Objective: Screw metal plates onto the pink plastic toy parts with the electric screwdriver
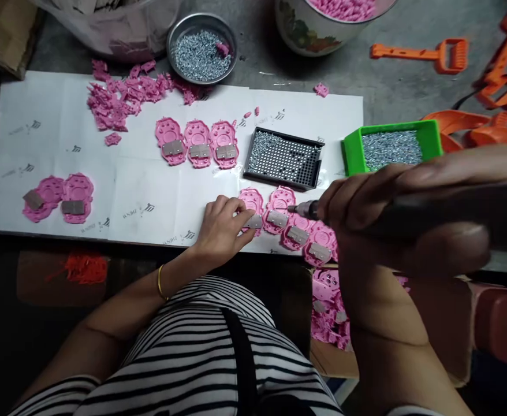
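Observation:
My right hand [366, 202] is wrapped round a dark electric screwdriver [308, 209] that points left. Its thin bit ends over a pink plastic shell [283, 199] with a grey metal plate [277, 218]; whether it touches a screw I cannot tell. With thumb and fingers my left hand [224, 224] grips another pink shell [251, 199] by its grey plate, just left of that one. Two more pink shells with plates [297, 236] overlap in a row toward the table edge. Behind them lies a black screw tray [283, 159], its holes partly filled with small screws.
Three pink shells [198, 136] stand in a row behind, two more [78, 188] at left. A pile of small pink parts [123, 98], a metal bowl of screws [201, 55] and a green screw bin [431, 136] lie around. Below the edge is a carton [331, 358] of pink pieces.

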A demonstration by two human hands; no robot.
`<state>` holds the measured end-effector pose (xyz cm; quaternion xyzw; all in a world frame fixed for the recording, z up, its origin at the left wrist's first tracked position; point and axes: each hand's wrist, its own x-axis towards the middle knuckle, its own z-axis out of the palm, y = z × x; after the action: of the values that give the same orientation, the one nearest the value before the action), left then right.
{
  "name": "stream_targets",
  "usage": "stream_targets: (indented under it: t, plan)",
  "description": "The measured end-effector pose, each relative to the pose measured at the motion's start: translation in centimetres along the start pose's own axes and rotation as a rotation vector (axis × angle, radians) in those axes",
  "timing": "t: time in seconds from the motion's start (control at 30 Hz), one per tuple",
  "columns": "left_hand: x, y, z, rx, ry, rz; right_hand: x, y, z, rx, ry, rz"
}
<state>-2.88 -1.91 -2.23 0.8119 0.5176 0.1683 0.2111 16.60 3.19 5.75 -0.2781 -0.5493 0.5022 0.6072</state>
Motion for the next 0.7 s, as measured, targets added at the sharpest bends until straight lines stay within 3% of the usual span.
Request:
stream_targets:
  t: [0.1,0.23,0.5,0.7]
  plan:
    - [0.0,-0.1,0.1,-0.002,-0.006,0.003,-1.8,0.5,1.6,0.157,-0.076,-0.065]
    - [0.0,-0.2,0.3,0.016,0.012,0.024,-2.7,2.2,2.7,0.201,-0.153,-0.058]
    - [0.0,-0.2,0.3,0.02,-0.014,0.02,-2.5,3.3,3.3,0.22,-0.135,-0.066]
    - [0.0,-0.4,0.5,0.008,0.015,0.036,-2.7,3.6,3.1,0.199,-0.195,-0.035]
